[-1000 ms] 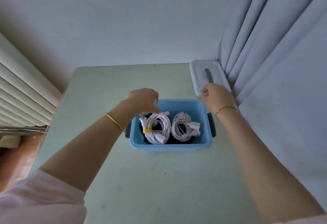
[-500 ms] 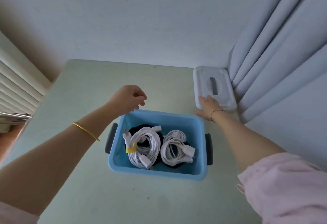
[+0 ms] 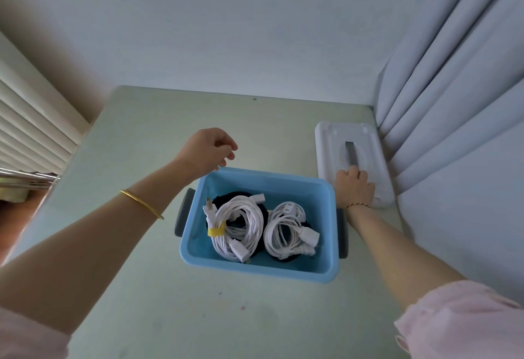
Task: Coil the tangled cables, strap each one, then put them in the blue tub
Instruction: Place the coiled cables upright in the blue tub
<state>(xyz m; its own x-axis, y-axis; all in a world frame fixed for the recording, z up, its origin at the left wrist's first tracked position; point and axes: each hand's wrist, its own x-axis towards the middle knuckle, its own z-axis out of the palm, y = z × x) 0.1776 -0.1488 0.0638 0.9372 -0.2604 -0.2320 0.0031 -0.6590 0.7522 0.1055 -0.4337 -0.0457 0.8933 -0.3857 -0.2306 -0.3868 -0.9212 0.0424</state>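
The left hand [image 3: 208, 149], loosely curled and empty, has left the blue tub [image 3: 255, 269]; the right hand [image 3: 355, 188] now lies flat on the lid [image 3: 331, 143] beside it; cables [image 3: 241, 222] look stowed.

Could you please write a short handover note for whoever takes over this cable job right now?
Left hand hovers over the tub's far left corner, fingers loosely curled, empty.
Right hand rests on the white lid, which lies on the table right of the tub.
Coiled in the tub, side by side: left cable with a yellow strap; right cable, no strap showing.
Done: coiling and stowing.
Left: check the right cable's strap; probably fit the lid.
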